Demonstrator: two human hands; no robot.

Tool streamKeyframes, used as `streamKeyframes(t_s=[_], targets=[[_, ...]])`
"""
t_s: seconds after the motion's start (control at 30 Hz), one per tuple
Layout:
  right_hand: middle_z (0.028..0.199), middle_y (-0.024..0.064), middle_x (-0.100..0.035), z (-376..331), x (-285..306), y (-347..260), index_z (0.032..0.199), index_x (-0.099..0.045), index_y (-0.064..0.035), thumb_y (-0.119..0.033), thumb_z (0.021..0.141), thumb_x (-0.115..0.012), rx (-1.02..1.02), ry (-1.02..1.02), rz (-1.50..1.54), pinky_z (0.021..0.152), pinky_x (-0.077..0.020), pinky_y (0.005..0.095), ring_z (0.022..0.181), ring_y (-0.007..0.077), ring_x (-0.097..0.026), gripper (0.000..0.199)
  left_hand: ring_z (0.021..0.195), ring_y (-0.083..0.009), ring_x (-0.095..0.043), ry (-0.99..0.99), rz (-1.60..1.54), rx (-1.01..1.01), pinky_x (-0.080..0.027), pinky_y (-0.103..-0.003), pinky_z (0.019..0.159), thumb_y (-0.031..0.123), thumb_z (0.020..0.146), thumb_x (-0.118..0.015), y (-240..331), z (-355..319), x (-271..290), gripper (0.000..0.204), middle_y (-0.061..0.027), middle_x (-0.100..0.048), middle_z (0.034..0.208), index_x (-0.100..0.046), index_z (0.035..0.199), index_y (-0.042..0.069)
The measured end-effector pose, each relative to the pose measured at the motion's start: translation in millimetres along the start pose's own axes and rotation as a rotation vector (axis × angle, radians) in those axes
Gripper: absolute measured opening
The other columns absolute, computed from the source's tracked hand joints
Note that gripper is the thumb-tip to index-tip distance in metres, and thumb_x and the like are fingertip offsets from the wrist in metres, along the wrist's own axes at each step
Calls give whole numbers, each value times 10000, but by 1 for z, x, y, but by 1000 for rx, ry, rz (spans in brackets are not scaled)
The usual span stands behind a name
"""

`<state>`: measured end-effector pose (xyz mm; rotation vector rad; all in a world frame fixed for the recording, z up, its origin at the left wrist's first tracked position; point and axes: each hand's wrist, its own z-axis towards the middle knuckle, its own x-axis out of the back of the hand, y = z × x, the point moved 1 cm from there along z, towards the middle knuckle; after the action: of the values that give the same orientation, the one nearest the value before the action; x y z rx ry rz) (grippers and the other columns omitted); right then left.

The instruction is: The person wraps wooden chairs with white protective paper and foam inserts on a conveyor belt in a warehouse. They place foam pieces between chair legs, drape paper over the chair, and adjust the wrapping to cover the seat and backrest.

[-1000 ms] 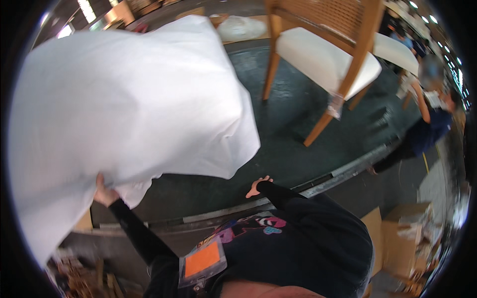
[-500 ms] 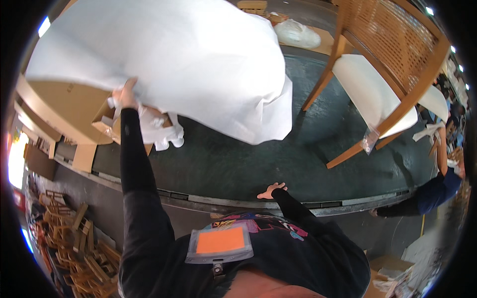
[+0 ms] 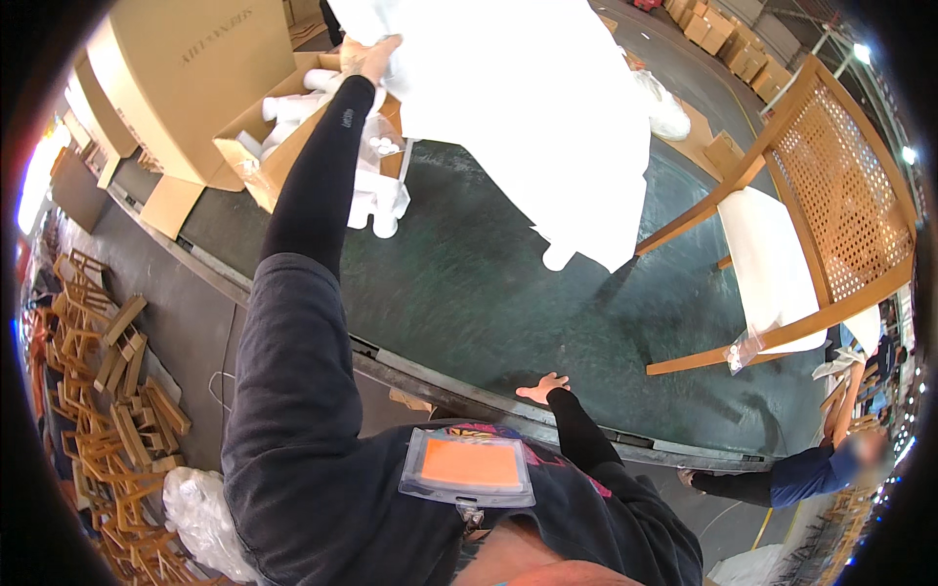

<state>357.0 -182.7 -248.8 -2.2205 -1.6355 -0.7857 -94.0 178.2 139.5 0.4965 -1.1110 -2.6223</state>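
A large white wrapping sheet [image 3: 528, 107] stretches over the far middle of the dark green work surface [image 3: 469, 283], its lower corner hanging down to the right. With my left arm stretched far forward, my left hand [image 3: 371, 59] grips the sheet at its left edge. Just beneath that hand is an open cardboard box [image 3: 239, 161] holding white foam-like rolls [image 3: 293, 105]; more white pieces lie beside it. My right hand [image 3: 543, 388] rests at the near edge of the surface, fingers spread and holding nothing.
A wooden chair [image 3: 840, 186] with a woven cane back and white seat stands on the surface at right. Large cartons [image 3: 186, 78] stand at far left. Stacked wooden chair frames [image 3: 107, 391] fill the left floor. A co-worker [image 3: 811, 474] is at the right edge.
My left hand has moved farther forward and right, pulling the sheet along and uncovering more of the box of rolls. The view has turned left; my right hand stays at the near edge.
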Motion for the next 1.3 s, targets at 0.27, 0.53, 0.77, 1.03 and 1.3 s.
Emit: streamKeyframes(t_s=[0.27, 0.53, 0.77, 1.03, 1.3], targets=[[1577, 373, -128, -1, -11, 20, 1548, -167, 55, -728, 735, -676, 33, 103, 154, 1178, -267, 530, 1467, 517, -182, 1238, 1130, -259, -604, -47, 324, 302, -513, -390, 943, 246, 830, -786, 20, -161, 77, 641, -186, -613, 1212, -464, 1306, -39], [1562, 348, -216, 0, -26, 44, 1495, -327, 32, -540, 809, -679, 305, 308, 199, 1129, -382, 469, 1415, 470, -340, 960, 1121, -349, -654, -1422, 1471, 1199, -513, -453, 942, 324, 847, -650, 108, -553, 218, 376, -180, -710, 1119, -713, 1052, 14], [1569, 310, -251, -21, -43, 44, 1501, -322, 30, -448, 833, -652, 308, 389, 39, 1135, -382, 436, 1431, 428, -335, 885, 925, -235, -736, -1319, 1309, 1719, -588, -384, 777, -3, 750, -768, 130, -591, 260, 243, -100, -763, 921, -787, 980, 72], [1508, 331, -359, -13, -21, 44, 1449, -435, 17, -487, 794, -646, 383, 368, 77, 1101, -414, 439, 1366, 407, -443, 853, 943, -425, -652, -177, 1084, 710, -513, -507, 823, 167, 791, -628, 41, -392, 248, 286, -233, -668, 927, -515, 999, 6], [1445, 327, -450, -28, -39, -20, 1441, -440, 27, -495, 787, -676, 351, 387, 160, 1138, -362, 461, 1371, 429, -425, 870, 1438, -331, -333, -297, 1611, -49, -273, -588, 1146, 377, 742, -769, 2, -131, 262, 731, -134, -496, 1403, -487, 1343, 71]])
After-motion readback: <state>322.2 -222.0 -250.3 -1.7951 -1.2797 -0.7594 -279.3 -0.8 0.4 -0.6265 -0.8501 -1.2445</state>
